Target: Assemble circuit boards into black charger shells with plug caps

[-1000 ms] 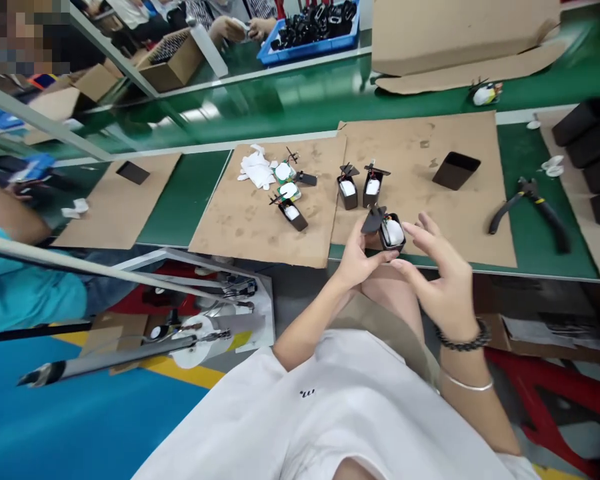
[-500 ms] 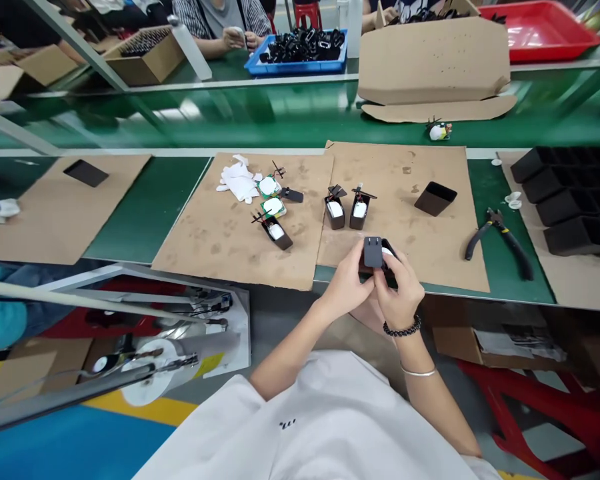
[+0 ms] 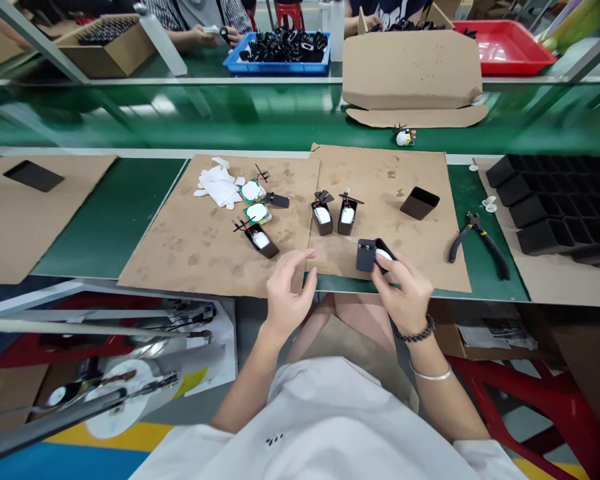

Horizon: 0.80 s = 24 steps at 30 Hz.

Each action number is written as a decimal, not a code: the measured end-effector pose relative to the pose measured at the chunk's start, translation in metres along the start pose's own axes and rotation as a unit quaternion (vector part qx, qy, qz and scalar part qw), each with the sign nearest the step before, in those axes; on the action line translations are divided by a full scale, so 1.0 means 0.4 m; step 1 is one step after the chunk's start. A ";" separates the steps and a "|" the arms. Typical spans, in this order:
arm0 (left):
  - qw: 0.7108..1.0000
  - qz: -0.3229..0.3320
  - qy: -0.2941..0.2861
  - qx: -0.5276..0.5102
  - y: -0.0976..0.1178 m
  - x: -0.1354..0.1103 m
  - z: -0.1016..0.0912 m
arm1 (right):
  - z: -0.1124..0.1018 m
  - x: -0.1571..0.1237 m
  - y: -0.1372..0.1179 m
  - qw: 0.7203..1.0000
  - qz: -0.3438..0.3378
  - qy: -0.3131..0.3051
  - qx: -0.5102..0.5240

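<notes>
At the near edge of our bench (image 3: 130, 220), black case (image 3: 375, 254) with white insert pinched in our right hand (image 3: 405, 293), left hand (image 3: 287, 297) loose and empty beside it, two filled cases (image 3: 334, 217) upright beyond, one empty case (image 3: 419, 203), pliers (image 3: 477, 233) right.

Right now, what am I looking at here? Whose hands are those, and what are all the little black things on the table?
The picture comes from a camera worn on a person's head, looking down at their own two hands. The right hand, with a bead bracelet, holds a small black box with a white part inside at the near edge of a sheet of brown cardboard. The left hand is open and holds nothing. On the cardboard stand two more filled black boxes, an empty black case, some loose white parts and another box lying tilted. Pliers lie on the green table. Other people work at the far side.
</notes>
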<state>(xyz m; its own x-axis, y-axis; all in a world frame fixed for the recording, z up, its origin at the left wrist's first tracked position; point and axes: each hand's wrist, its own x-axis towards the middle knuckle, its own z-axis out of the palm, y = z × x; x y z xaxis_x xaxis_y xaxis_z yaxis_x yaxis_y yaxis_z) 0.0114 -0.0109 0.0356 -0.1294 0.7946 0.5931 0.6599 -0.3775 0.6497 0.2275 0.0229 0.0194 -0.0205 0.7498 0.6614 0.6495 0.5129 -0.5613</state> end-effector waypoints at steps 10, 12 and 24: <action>0.983 -0.006 -0.025 0.181 -0.076 -0.017 0.073 | 0.024 0.019 0.009 0.912 0.294 0.003 0.286; 0.981 -0.005 -0.021 0.195 -0.077 -0.019 0.082 | 0.024 0.023 -0.008 0.870 0.335 -0.017 0.362; 0.979 -0.002 -0.035 0.199 -0.071 -0.016 0.079 | -0.035 0.041 -0.098 0.656 0.415 -0.009 0.631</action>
<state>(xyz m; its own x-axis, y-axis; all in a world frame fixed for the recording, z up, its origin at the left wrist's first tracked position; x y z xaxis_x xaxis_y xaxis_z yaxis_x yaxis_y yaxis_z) 0.0167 0.0096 -0.0017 -0.0898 0.8314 0.5483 0.8975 -0.1711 0.4064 0.2124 0.0091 0.0591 -0.0742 0.9885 -0.1315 -0.7027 -0.1455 -0.6965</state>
